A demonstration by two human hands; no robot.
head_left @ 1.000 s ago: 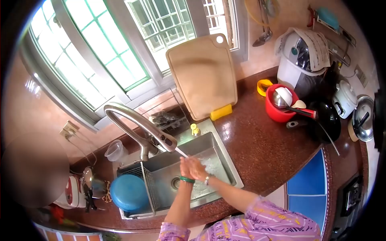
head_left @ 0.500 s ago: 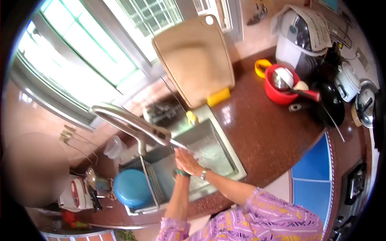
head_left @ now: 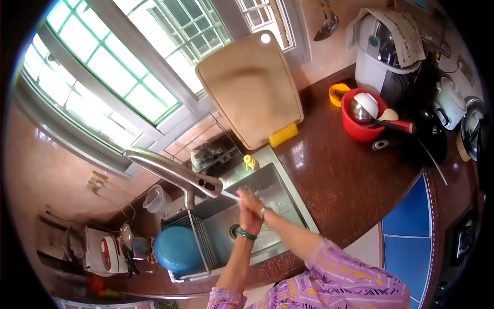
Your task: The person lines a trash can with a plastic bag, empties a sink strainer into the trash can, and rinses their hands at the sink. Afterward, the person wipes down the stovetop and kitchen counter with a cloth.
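Over the steel sink (head_left: 288,193), my two hands meet in the thin stream of water (head_left: 230,195) from the faucet (head_left: 208,185). My right hand (head_left: 250,201), with a wristwatch at its wrist, is closed over my left hand (head_left: 250,222). A green bangle (head_left: 247,234) circles my left wrist. The fingers of my left hand are mostly hidden behind the right, so their pose cannot be made out. No object shows between the hands. Water wets the basin floor beneath them.
A blue bowl-like container (head_left: 177,250) rests in a wire rack (head_left: 201,242) left of the basin. Behind the sink stand a cutting board (head_left: 252,87), a yellow block (head_left: 284,135) and a yellow-topped dispenser (head_left: 250,161). A red bowl (head_left: 360,131) with utensils sits right.
My hands have shifted slightly right in view. Earlier they were pressed together with fingers extended; now the right is wrapped over the left. The view has also shifted a little.
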